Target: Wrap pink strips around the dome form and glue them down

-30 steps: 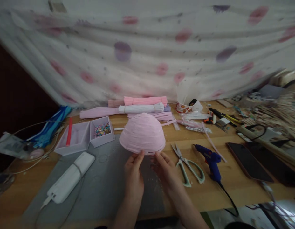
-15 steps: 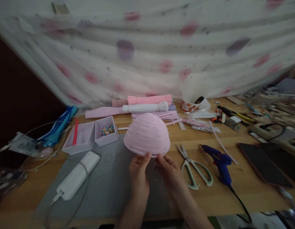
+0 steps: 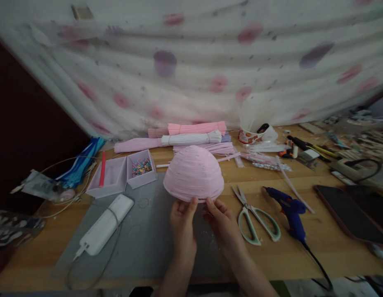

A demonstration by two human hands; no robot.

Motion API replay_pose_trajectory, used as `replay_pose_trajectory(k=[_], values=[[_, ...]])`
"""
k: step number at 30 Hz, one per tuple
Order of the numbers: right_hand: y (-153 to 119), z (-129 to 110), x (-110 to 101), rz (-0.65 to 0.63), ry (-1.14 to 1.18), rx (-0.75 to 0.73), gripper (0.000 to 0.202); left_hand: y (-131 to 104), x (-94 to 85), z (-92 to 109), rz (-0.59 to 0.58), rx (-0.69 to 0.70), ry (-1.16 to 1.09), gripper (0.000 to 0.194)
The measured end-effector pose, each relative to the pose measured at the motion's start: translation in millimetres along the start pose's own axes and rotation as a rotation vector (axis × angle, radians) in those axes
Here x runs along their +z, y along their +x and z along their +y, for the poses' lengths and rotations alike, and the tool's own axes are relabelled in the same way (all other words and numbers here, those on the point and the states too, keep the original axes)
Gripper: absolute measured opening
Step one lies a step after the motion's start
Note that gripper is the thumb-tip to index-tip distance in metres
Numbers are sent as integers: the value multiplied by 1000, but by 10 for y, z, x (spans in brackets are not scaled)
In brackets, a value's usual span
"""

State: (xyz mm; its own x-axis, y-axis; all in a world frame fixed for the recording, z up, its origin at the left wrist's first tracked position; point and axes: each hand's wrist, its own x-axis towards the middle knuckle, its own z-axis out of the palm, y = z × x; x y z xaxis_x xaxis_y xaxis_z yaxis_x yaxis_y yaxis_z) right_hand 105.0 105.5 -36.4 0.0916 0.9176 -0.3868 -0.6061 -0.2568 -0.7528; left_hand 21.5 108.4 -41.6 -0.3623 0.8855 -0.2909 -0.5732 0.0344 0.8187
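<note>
A pale pink dome (image 3: 194, 173), built up of coiled strips, is held above the grey mat (image 3: 148, 247) with its rounded top facing away from me. My left hand (image 3: 183, 216) pinches the near rim, thumb on the outer side. Close beside it, my right hand (image 3: 218, 216) grips the same rim with thumb and fingers. A narrow dark slit shows along the rim between the two thumbs. The fingers under the rim are partly hidden. To the right of my right hand lie scissors (image 3: 249, 212) with pale green handles, blades slightly apart.
A blue glue gun (image 3: 290, 212) with a black cord lies right of the scissors, near a dark phone (image 3: 346, 212). At left are a white power bank (image 3: 106, 225) and a box of beads (image 3: 142, 183). Bundled strips (image 3: 191, 138) lie behind the dome.
The whole view has shifted slightly, so everything appears a little further right. Both hands keep their hold on the dome's rim, and the dome looks almost unmoved.
</note>
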Motion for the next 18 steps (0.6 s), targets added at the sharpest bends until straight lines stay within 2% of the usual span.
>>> replay_pose_trajectory(k=[5,11,18], values=[[8,16,22,1,-8,-27,43,12,-15,-11,-4,43,37,42],[-11,47,26,1,-7,-25,40,31,-75,-9,-10,26,158,35],[16,44,-5,8,49,-87,38,-129,-223,119,-129,-26,300,29]])
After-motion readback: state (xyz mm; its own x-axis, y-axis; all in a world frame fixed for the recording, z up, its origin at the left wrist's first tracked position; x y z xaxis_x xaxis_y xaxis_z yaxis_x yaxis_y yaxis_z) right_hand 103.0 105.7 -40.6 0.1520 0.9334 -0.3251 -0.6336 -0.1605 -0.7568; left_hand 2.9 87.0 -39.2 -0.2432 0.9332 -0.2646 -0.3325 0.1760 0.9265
